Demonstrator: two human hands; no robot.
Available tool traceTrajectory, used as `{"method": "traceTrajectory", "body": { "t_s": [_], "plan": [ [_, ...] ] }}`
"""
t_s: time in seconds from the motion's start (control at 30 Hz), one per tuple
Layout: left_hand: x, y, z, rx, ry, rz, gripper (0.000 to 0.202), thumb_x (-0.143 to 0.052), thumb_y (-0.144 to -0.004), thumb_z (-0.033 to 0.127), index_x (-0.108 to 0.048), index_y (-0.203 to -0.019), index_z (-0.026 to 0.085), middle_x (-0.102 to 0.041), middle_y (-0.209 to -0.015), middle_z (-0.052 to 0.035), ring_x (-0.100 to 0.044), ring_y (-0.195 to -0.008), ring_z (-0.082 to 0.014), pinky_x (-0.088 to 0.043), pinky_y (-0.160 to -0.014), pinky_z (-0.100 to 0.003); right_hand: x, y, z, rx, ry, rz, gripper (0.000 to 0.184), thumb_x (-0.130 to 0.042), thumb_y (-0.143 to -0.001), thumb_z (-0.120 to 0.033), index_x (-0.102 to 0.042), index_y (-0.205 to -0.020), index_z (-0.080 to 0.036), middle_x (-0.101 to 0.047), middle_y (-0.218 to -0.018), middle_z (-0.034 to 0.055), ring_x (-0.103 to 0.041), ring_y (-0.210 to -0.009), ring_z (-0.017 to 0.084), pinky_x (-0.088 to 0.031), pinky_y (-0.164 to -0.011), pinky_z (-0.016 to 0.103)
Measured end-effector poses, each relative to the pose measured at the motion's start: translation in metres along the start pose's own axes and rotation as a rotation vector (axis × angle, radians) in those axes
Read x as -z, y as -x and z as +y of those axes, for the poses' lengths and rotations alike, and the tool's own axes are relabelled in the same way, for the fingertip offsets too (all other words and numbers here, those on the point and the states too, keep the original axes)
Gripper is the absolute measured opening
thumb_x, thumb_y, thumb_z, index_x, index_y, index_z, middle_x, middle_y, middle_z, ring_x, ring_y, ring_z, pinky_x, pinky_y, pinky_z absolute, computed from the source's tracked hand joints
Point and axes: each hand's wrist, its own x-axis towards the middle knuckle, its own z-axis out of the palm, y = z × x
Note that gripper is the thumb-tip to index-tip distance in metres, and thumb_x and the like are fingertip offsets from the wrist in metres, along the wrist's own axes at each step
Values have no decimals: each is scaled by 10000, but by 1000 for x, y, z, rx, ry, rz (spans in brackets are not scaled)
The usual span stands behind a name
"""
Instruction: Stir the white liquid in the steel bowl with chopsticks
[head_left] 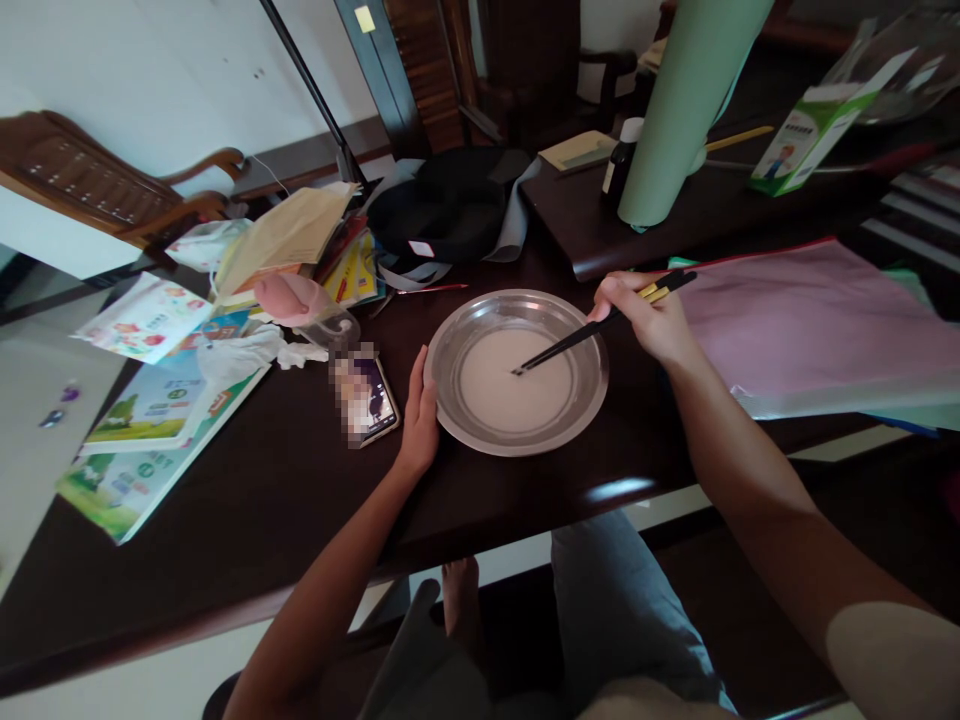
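A shallow metal plate point(450, 345) with a pale, whitish liquid in it sits on the dark wooden table point(262, 500) in front of me. My right hand point(649, 320) is closed on a pair of black chopsticks point(577, 340), whose tips reach down into the liquid near the plate's middle. My left hand point(420, 415) rests with its fingers together against the plate's left rim, steadying it.
A phone point(366, 397) lies just left of my left hand. Books and papers point(161, 420) clutter the table's left side. A pink plastic folder point(810, 325) lies at right. A green roll point(686, 110), a small bottle point(621, 158) and a black bag point(450, 205) stand behind the plate.
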Motion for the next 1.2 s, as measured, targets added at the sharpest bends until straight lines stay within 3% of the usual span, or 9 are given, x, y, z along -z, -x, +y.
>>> {"method": "traceTrajectory", "body": {
  "t_s": [0.2, 0.4, 0.6, 0.8, 1.03, 1.2],
  "plan": [
    [0, 0, 1, 9, -2, 0, 598, -427, -948, 532, -361, -1492, 292, -321, -1606, -32, -282, -1487, -226, -178, -1237, -416, -6, 2, -4, 16, 68, -191, 349, -584, -885, -502, -707, -713, -224, -710, -746, 22, -650, -740, 160, -467, -709, 298],
    [0, 0, -1, 8, 7, 2, 610, -425, -940, 554, -358, -1491, 300, -317, -1608, -33, -279, -1488, -233, -183, -1235, -419, 0, -1, -1, -10, 16, 14, 441, -579, -873, -540, -640, -574, -221, -645, -613, 9, -618, -643, 154, -466, -697, 309],
    [1, 0, -6, 16, 27, -6, 590, -420, -949, 536, -348, -1493, 319, -309, -1611, -20, -277, -1489, -225, -185, -1233, -421, -6, 2, -6, 0, 70, -186, 371, -594, -861, -543, -710, -708, -226, -715, -747, 25, -656, -741, 171, -473, -708, 307],
    [0, 0, -4, 12, 24, -4, 580, -423, -950, 529, -358, -1488, 323, -311, -1611, -17, -279, -1488, -221, -181, -1235, -417, -1, 0, -1, -21, 35, -1, 439, -570, -868, -562, -655, -594, -229, -673, -645, 15, -635, -667, 164, -482, -703, 310],
    [0, 0, -1, 6, 2, -6, 598, -413, -950, 537, -347, -1495, 298, -309, -1611, -34, -270, -1492, -226, -174, -1237, -410, -6, 2, -5, -3, 81, -182, 380, -581, -867, -552, -711, -709, -231, -722, -743, 24, -649, -738, 170, -470, -702, 308],
    [0, 0, 0, -3, -11, -3, 605, -420, -947, 538, -355, -1493, 283, -310, -1611, -44, -268, -1492, -227, -174, -1237, -411, -2, 0, -2, -15, 42, -27, 421, -569, -879, -543, -669, -620, -226, -684, -659, 15, -627, -676, 157, -463, -704, 306]
  ]
}}
